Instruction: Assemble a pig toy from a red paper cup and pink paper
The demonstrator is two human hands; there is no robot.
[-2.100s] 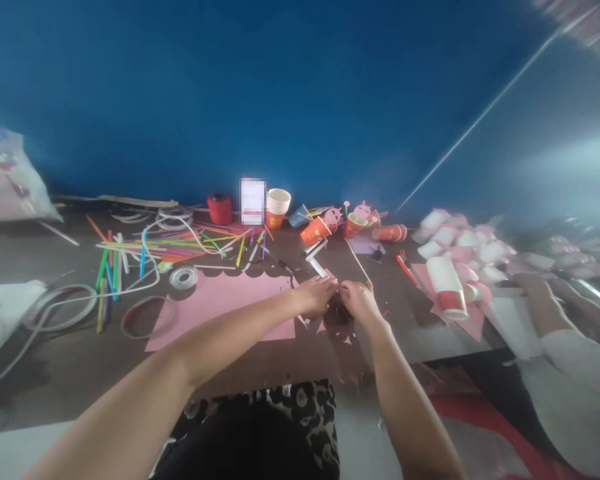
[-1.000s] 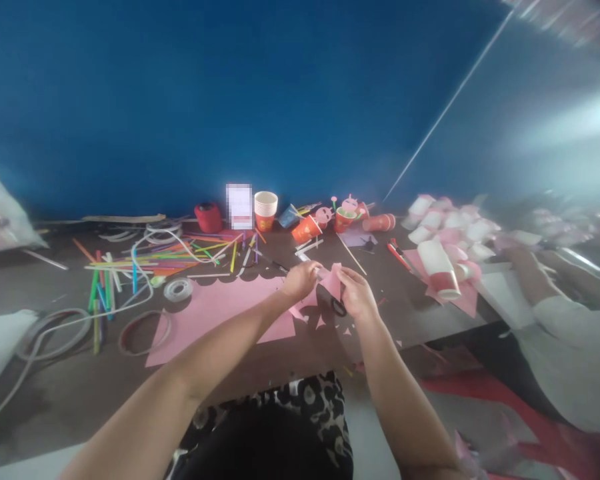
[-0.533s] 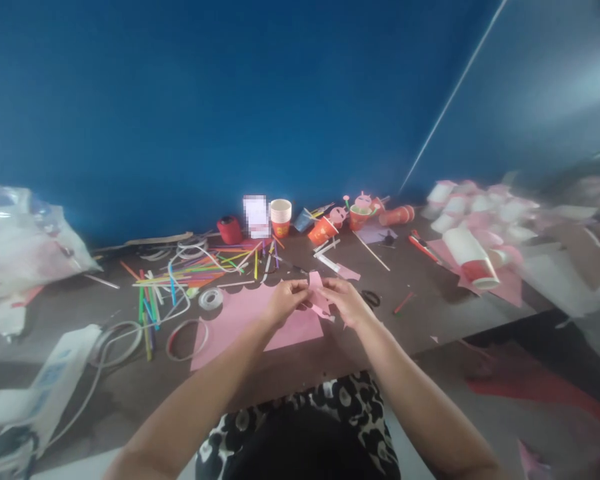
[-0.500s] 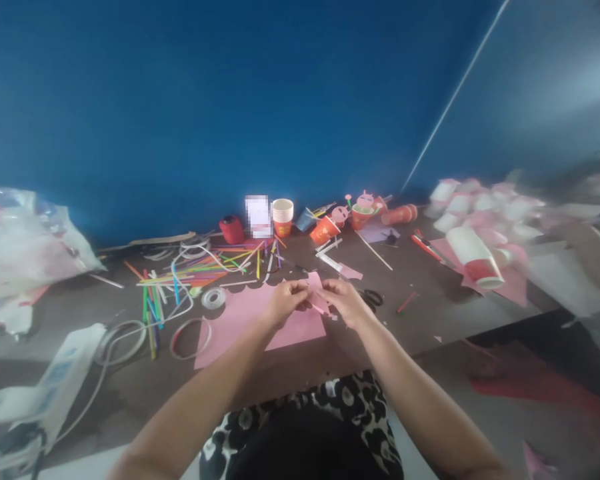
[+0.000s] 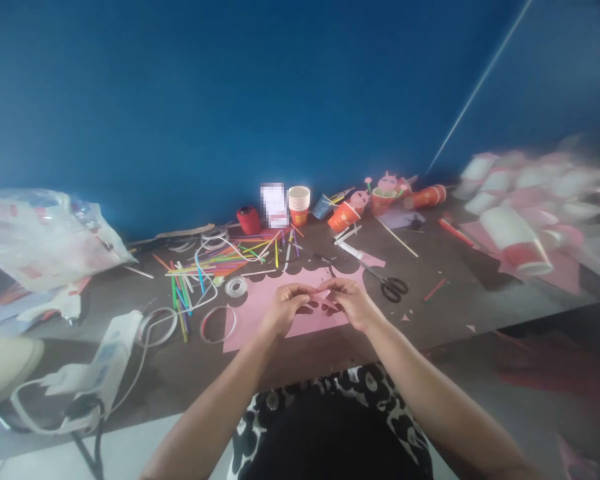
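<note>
My left hand point(image 5: 286, 311) and my right hand point(image 5: 351, 303) meet over a pink paper sheet point(image 5: 257, 310) with a scalloped far edge. Both are closed, thumbs and fingertips pinching a small pink paper piece point(image 5: 326, 295) between them. Fingers hide much of this piece, so its exact shape is unclear. Just right of my right hand lie black-handled scissors point(image 5: 394, 289), flat on the table. Beyond the sheet is a narrow white strip point(image 5: 349, 249).
Colourful sticks point(image 5: 220, 260), a white tape roll point(image 5: 237, 287) and a power strip point(image 5: 113, 360) lie to the left. Stacked paper cups point(image 5: 299, 205) stand at the back, near decorated red cups point(image 5: 344, 217). A red cutter point(image 5: 457, 233) and many white cups point(image 5: 515, 240) are at right.
The view has swung left, so the table's things sit further right. The pink piece that stuck up between my hands is now lower and more covered. My fingertips have come closer together.
</note>
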